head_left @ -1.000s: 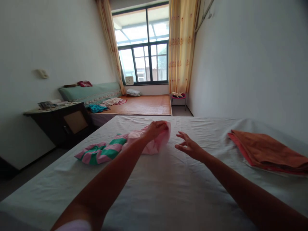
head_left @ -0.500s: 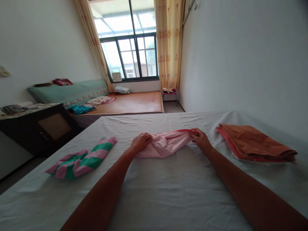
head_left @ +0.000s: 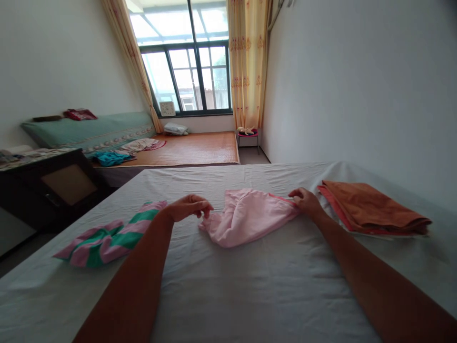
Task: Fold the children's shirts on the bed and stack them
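A pale pink piece of clothing (head_left: 246, 219) with a red edge strip lies crumpled on the white sheet. My right hand (head_left: 305, 200) pinches its right end, where the red strip runs. Just off the cloth's left end, my left hand (head_left: 191, 207) hovers with loosely curled fingers apart and nothing visible in them. Left of that hand rests a bundled pink-and-green striped cloth (head_left: 103, 243), partly covered by my left forearm. To the right of my right hand sits a folded stack of brown and red cloth (head_left: 371, 207).
The white-sheeted bed (head_left: 250, 295) fills the foreground. Beyond it stands a second bed with a brown mat (head_left: 200, 147) and some clothes. A dark cabinet (head_left: 67, 178) is on the left, a white wall (head_left: 357, 95) on the right, and a small stool (head_left: 248, 136) below the curtain.
My left hand has let go of the pink clothing and moved left. The clothing now lies more spread out. My right hand has shifted slightly right, still at its right end.
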Tool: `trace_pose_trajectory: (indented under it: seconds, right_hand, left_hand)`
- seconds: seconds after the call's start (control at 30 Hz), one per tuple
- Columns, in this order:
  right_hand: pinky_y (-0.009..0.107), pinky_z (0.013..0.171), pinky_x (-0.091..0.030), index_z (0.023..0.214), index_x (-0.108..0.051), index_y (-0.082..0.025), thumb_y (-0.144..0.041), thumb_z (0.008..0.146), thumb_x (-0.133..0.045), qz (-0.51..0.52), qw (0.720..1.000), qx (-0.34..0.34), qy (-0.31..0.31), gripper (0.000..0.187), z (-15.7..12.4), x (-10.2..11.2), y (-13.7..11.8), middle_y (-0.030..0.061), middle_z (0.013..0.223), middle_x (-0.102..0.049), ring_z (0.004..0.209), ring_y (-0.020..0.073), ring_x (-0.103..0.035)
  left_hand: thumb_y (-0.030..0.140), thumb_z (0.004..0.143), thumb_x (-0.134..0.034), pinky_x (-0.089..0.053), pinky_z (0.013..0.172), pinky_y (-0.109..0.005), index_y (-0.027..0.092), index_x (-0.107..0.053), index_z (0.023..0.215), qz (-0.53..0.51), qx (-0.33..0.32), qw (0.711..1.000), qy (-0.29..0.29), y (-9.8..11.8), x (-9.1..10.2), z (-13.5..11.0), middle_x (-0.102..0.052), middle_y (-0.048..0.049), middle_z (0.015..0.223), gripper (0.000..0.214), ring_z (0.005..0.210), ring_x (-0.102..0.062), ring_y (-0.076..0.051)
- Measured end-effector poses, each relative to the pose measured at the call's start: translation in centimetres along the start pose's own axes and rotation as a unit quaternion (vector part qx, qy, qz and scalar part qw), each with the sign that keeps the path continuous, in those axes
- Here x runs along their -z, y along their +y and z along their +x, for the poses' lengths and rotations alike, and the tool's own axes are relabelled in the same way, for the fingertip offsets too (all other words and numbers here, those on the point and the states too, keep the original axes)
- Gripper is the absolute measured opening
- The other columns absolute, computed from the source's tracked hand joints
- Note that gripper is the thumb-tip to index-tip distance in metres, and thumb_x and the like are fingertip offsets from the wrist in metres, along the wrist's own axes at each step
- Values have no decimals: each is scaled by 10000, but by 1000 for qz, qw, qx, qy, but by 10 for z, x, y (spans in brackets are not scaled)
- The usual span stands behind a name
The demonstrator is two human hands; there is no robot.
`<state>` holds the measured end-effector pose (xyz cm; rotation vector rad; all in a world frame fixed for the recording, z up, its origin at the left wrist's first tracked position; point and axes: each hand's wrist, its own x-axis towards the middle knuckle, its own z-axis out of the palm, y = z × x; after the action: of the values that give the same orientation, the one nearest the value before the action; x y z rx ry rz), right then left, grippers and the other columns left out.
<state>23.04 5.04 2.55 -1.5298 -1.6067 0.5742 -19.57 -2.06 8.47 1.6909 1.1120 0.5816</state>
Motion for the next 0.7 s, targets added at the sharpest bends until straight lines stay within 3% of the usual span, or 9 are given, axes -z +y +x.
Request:
trace_pose_trajectory:
  seconds: [0.07, 0.13, 0.23, 0.3, 0.43, 0.5, 0.6, 0.7]
  right_hand:
    - [293, 739, -452, 887, -653, -224, -345, 760, -494, -58, 998, 30, 4, 237, -3, -6, -4, 45, 896, -698, 830, 200, -620]
    - [320, 791, -452, 1000, -654, -233, -420, 778, -518, -90, 993, 64, -35, 321, -8, -12, -8, 66, 1000, -702, 916, 232, -628]
    - [344, 830, -445, 986, -678, -250, -407, 701, -626, -112, 984, 108, -86, 330, -14, -16, -14, 57, 997, -714, 947, 261, -628]
    - [331, 814, -451, 909, -687, -247, -354, 695, -608, -64, 986, 121, -99, 251, -15, -13, -18, 35, 919, -723, 901, 240, -634]
    - [279, 710, -463, 797, -611, -209, -260, 672, -489, 109, 990, 91, -5, 182, -7, -4, -14, 22, 911, -706, 800, 183, -623]
    - [267, 674, -457, 708, -553, -208, -222, 617, -452, 125, 989, 74, 38, 137, -1, 1, -6, 30, 912, -701, 783, 178, -615]
    - [276, 628, -447, 645, -518, -213, -199, 577, -441, 28, 997, 42, 53, 104, 5, 7, 9, 33, 745, -676, 697, 187, -599]
    - [304, 677, -464, 791, -585, -207, -232, 678, -456, -58, 996, 29, 69, 173, 6, 8, 14, 48, 777, -682, 733, 207, -620]
  left_hand:
    - [572, 761, -596, -474, 712, -256, 152, -704, 1026, 20, -4, 998, 52, 2, 1, 6, -710, -91, 971, 509, 870, -620, -195]
    - [526, 733, -634, -467, 769, -261, 174, -693, 1053, 77, -6, 994, 72, 2, -3, 13, -693, -71, 1061, 479, 949, -601, -203]
    - [437, 679, -675, -452, 699, -234, 166, -692, 1044, 173, 17, 984, 32, -1, -15, 22, -708, -43, 915, 455, 828, -600, -181]
    - [372, 686, -649, -409, 592, -204, 152, -685, 1029, 202, 31, 979, -21, -3, -22, 24, -679, -10, 765, 409, 684, -566, -143]
    - [300, 682, -617, -321, 519, -189, 126, -664, 788, 223, 10, 969, -106, -4, -23, 21, -583, 25, 648, 208, 575, -457, -96]
    - [284, 680, -608, -300, 519, -192, 128, -630, 708, 227, -6, 968, -111, -3, -19, 19, -542, 34, 626, 160, 572, -423, -88]
    - [268, 698, -564, -263, 504, -197, 135, -584, 662, 227, -10, 973, -45, -1, -10, 16, -473, 46, 585, 139, 551, -372, -80]
    - [280, 704, -559, -257, 506, -200, 142, -540, 613, 216, -5, 976, 40, 1, -6, 15, -430, 51, 562, 167, 552, -355, -80]
